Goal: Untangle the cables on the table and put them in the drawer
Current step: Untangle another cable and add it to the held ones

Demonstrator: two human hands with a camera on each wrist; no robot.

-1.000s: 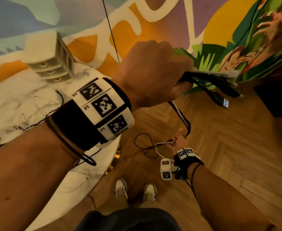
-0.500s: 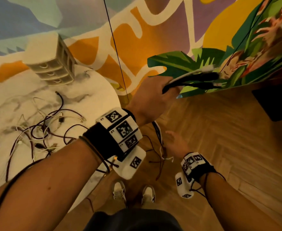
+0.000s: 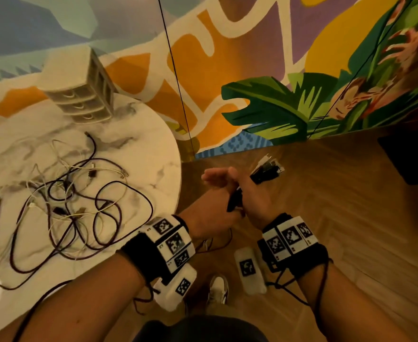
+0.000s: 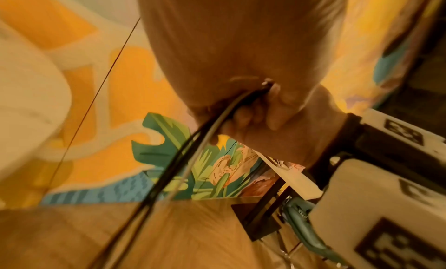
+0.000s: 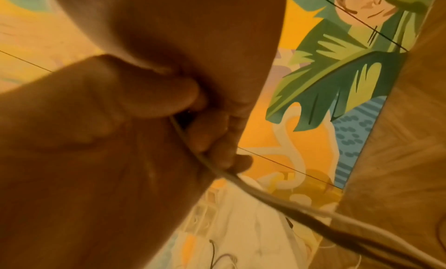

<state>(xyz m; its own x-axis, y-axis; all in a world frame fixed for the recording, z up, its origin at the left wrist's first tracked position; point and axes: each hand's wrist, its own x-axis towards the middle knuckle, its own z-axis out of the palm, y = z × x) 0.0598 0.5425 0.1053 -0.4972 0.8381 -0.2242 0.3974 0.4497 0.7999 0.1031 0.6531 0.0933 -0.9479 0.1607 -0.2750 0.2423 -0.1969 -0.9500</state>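
Observation:
A tangle of dark and white cables (image 3: 74, 193) lies on the round marble table (image 3: 153, 149). At the table's far side stands a small beige drawer unit (image 3: 79, 95) with its drawers closed. Beyond the table edge, over the floor, my hands meet. My right hand (image 3: 252, 201) grips a bundle of cables (image 3: 267, 171) whose plug ends stick out past its knuckles. The right wrist view shows thumb and fingers (image 5: 210, 139) pinching the strands (image 5: 241, 179). My left hand (image 3: 215, 183) lies beside it with fingers stretched out. The strands (image 4: 183, 158) hang down towards the floor.
Wooden herringbone floor lies under the hands, with my shoes (image 3: 217, 287) below. A painted mural wall (image 3: 277, 107) stands behind. A thin black line (image 3: 175, 82) runs down in front of it near the table edge. A dark object (image 3: 412, 156) sits at the right.
The left hand came down from its raised spot and met the right hand. The bundle it gripped is now in the right hand's grip, and the left fingers have straightened.

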